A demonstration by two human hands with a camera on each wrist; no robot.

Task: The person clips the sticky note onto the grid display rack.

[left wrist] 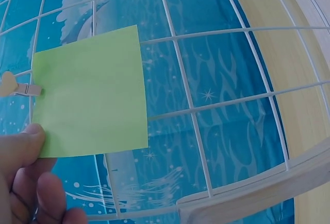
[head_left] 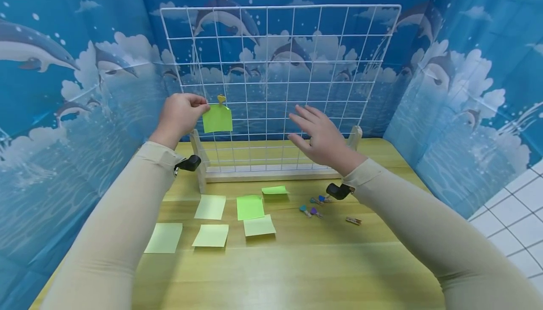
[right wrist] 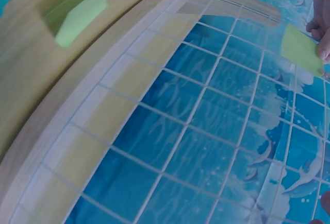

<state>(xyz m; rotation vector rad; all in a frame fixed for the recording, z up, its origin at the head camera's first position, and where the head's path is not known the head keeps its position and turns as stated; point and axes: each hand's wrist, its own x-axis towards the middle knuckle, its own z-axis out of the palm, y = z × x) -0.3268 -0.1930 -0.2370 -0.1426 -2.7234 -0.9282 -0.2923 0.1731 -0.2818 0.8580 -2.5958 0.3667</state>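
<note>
Pinching the green note [head_left: 218, 121] by its corner, the left hand [head_left: 179, 114] should release gently, lest the yellow clip [head_left: 221, 99] slip; the right hand [head_left: 321, 138] spreads its fingers, holding nothing.

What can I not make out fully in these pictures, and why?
Head: lower-left note, partly covered by the left sleeve.
Head: right wooden post, lower part behind the right hand.
Head: loose clips, too small for fine detail.
Left wrist: left hand, cut off by left and bottom edges.
Right wrist: teal thing, cut off by the left edge.
</note>
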